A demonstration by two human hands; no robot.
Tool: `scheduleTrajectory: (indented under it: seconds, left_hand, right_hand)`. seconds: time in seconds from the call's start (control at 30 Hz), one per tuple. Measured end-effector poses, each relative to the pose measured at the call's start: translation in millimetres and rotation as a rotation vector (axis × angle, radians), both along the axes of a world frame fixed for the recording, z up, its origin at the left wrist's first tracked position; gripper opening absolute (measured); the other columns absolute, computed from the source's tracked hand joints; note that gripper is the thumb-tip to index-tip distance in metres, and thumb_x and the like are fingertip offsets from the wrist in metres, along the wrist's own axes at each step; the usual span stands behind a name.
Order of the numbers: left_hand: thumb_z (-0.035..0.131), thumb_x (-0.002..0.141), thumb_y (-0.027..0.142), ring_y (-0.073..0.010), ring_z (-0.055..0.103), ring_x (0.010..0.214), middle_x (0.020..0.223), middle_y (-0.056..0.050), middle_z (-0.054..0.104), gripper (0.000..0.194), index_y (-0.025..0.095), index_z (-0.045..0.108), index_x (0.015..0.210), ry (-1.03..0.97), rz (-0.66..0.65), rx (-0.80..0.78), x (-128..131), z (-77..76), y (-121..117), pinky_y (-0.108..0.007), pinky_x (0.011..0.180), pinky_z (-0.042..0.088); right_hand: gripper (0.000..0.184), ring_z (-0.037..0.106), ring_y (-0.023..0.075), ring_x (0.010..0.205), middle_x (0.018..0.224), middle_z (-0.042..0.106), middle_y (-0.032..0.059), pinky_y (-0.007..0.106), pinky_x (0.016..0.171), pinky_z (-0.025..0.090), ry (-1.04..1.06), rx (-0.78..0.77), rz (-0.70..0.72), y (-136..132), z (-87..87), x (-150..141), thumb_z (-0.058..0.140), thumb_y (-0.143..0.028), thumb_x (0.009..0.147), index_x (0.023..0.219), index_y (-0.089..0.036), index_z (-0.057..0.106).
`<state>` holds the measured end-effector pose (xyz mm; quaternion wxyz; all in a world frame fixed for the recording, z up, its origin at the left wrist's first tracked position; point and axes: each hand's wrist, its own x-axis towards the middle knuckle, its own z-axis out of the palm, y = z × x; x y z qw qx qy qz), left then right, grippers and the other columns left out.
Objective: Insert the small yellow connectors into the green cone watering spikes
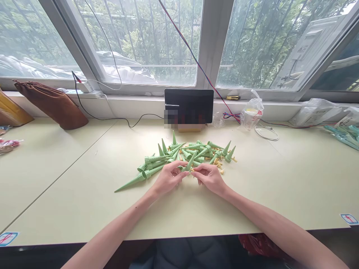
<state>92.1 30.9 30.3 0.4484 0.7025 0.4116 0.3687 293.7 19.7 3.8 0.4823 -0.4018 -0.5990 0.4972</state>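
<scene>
**Pale green cone held tip-up**

Leftmost, a long green spike lies on the smooth, cream worktop, narrowing to a sharp point. The left hand grips the tapered, plastic-looking cone near its base, before a heap of green cones, some with ribbed collars. The right hand pinches a tiny yellow piece beside that base; yellow bits lie farther right.
</scene>
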Motion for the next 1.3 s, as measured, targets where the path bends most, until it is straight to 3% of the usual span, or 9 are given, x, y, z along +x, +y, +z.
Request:
scheduleTrajectory:
  seconds: [0.17, 0.4, 0.67, 1.1, 1.3]
  left_hand:
    - [0.071, 0.084, 0.037, -0.0110, 0.058, 0.048, 0.065, 0.001, 0.064, 0.033, 0.017, 0.069, 0.109, -0.019, 0.020, -0.014, 0.2, -0.3, -0.8, -0.022, 0.047, 0.051]
    - [0.074, 0.082, 0.033, -0.0078, 0.060, 0.049, 0.092, -0.004, 0.069, 0.027, 0.019, 0.074, 0.105, -0.083, 0.008, 0.003, -0.1, -0.9, -0.1, -0.020, 0.045, 0.054]
    - [0.075, 0.082, 0.031, -0.0062, 0.060, 0.048, 0.103, -0.006, 0.070, 0.027, 0.022, 0.077, 0.107, -0.116, -0.006, 0.018, -0.1, -1.5, 0.6, -0.020, 0.044, 0.054]
    - [0.074, 0.083, 0.028, -0.0066, 0.059, 0.049, 0.105, -0.008, 0.069, 0.027, 0.019, 0.077, 0.108, -0.108, -0.015, 0.042, 0.5, -0.8, -0.9, -0.022, 0.047, 0.055]
    - [0.072, 0.084, 0.032, -0.0075, 0.060, 0.051, 0.095, -0.004, 0.066, 0.027, 0.020, 0.074, 0.108, -0.055, 0.026, 0.069, 3.1, 0.0, -2.8, -0.020, 0.045, 0.054]
  right_hand:
    - [0.026, 0.055, 0.0107, 0.042, 0.061, 0.062, -0.0005, 0.023, 0.039, 0.043, 0.080, -0.090, 0.050, 1.4, 3.6, 0.1, 0.078, -0.041, 0.078, 0.073, -0.017, 0.067]
    - [0.027, 0.055, 0.0096, 0.041, 0.062, 0.064, -0.0002, 0.022, 0.039, 0.041, 0.164, -0.177, 0.107, 1.5, 9.7, 0.9, 0.078, -0.039, 0.077, 0.071, -0.016, 0.067]
    - [0.026, 0.052, 0.0084, 0.041, 0.060, 0.064, -0.0008, 0.020, 0.037, 0.039, 0.247, -0.287, 0.183, 3.7, 9.6, 3.3, 0.080, -0.037, 0.076, 0.071, -0.015, 0.067]
    - [0.031, 0.047, 0.0054, 0.037, 0.053, 0.057, -0.0038, 0.017, 0.033, 0.030, 0.374, -0.459, 0.270, 8.7, 9.7, 6.2, 0.082, -0.033, 0.073, 0.061, -0.015, 0.060]
    - [0.032, 0.047, 0.0054, 0.037, 0.055, 0.056, -0.0045, 0.017, 0.033, 0.031, 0.385, -0.460, 0.244, 9.2, 8.7, 4.2, 0.081, -0.037, 0.075, 0.064, -0.016, 0.060]
